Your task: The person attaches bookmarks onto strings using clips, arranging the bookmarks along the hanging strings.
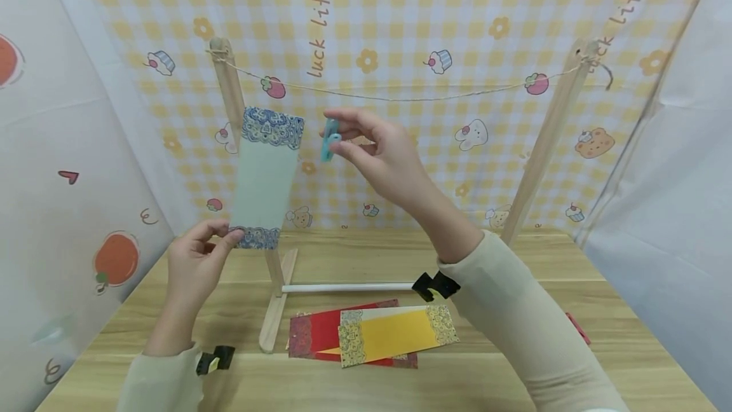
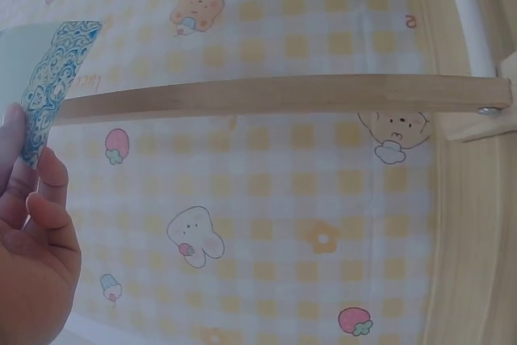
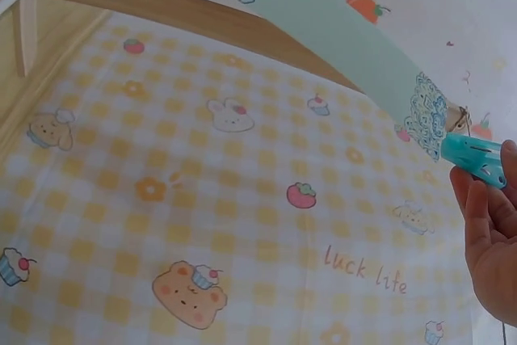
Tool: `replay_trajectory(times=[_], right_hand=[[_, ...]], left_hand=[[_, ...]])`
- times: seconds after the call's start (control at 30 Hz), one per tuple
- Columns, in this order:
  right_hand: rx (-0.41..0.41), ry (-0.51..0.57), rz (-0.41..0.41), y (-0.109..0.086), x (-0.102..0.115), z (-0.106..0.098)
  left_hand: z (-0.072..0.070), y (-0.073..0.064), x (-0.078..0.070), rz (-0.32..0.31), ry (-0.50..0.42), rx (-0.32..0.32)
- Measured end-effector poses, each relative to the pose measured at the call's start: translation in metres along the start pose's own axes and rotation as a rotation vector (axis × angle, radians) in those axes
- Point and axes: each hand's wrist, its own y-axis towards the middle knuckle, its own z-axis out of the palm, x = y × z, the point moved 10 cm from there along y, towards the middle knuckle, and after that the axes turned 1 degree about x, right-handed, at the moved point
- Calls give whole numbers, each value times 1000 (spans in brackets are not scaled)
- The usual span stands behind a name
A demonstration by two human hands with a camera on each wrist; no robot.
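My left hand [image 1: 197,262] pinches the lower left corner of a pale green card [image 1: 265,180] with blue lace-patterned ends. The card stands upright in the air, in front of the left wooden post [image 1: 229,91]. To its right, my right hand [image 1: 389,157] pinches a turquoise clothespin [image 1: 330,140] between thumb and fingers. A gap shows between clothespin and card in the head view. In the right wrist view the clothespin [image 3: 477,157] appears beside the card's patterned top end [image 3: 426,119]; whether they touch I cannot tell. Both are below the string [image 1: 394,99].
The string sags between the left post and the right wooden post [image 1: 543,145]. A white rod [image 1: 349,287] runs low behind a pile of cards, with a yellow card [image 1: 397,334] over a red card [image 1: 326,330]. A red clothespin [image 1: 577,328] lies at the right.
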Motion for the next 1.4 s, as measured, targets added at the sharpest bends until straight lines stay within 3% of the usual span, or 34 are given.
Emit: replay_trajectory(times=[0.27, 0.57, 0.73, 1.0, 1.4], right_hand=[[-28, 94, -29, 16, 9, 3], [-68, 124, -103, 33, 20, 6], [-108, 268, -97, 40, 23, 7], [-273, 490, -58, 50, 18, -2], [-360, 487, 11, 67, 14, -3]], left_hand=[[1, 8, 1, -35, -74, -18], [6, 13, 0, 20, -191, -51], [8, 14, 1, -10, -190, -64], [11, 15, 0, -26, -186, -71], [16, 16, -1, -29, -159, -71]])
